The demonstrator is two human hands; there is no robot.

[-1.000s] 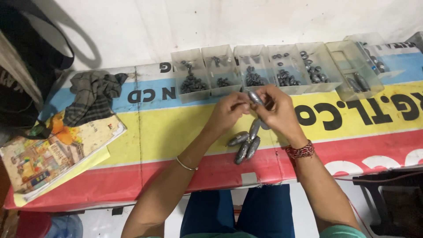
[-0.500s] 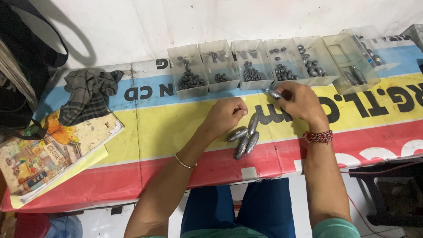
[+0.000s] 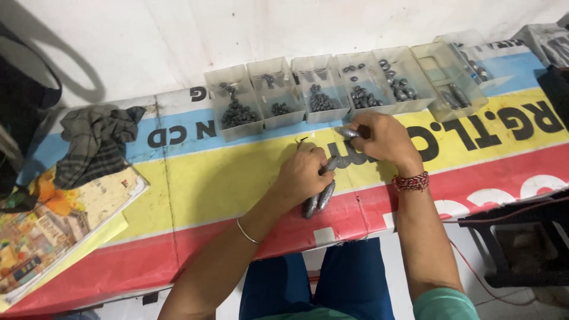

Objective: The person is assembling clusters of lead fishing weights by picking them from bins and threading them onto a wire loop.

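Two hands at work over grey oval weights on a banner-covered table.

The right hand (image 3: 384,138) pinches one grey weight (image 3: 347,133) just before the row of clear bins (image 3: 332,89) along the far edge; the left hand (image 3: 303,173) rests curled on the loose weights (image 3: 319,197) near the front edge; open banner (image 3: 201,178) lies between them and the crumpled cloth (image 3: 95,139) toward the left end.

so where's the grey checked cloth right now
The grey checked cloth lies crumpled at the far left of the table, just above the colourful booklet, left of the clear boxes.
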